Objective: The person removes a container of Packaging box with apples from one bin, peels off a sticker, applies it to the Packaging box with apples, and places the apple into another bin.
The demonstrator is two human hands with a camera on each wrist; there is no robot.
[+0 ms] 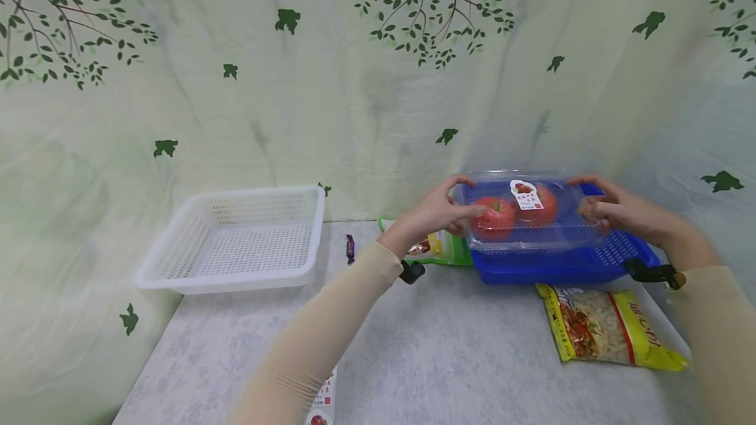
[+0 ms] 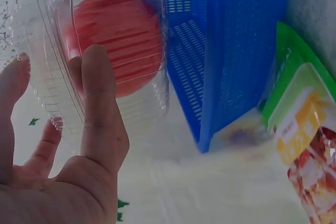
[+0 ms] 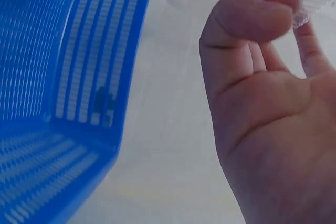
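A clear plastic clamshell box with two red apples and a small label inside is held just above a blue slotted basket. My left hand grips the box's left end, thumb against the side and fingers over the lid. My right hand grips the right end, thumb and fingers pinching its rim. In the left wrist view one apple shows through the ribbed plastic.
A white slotted basket stands at the left of the grey table. A green snack packet lies beside the blue basket, a yellow snack bag in front of it, a small purple candy between the baskets. A leaf-print curtain hangs behind.
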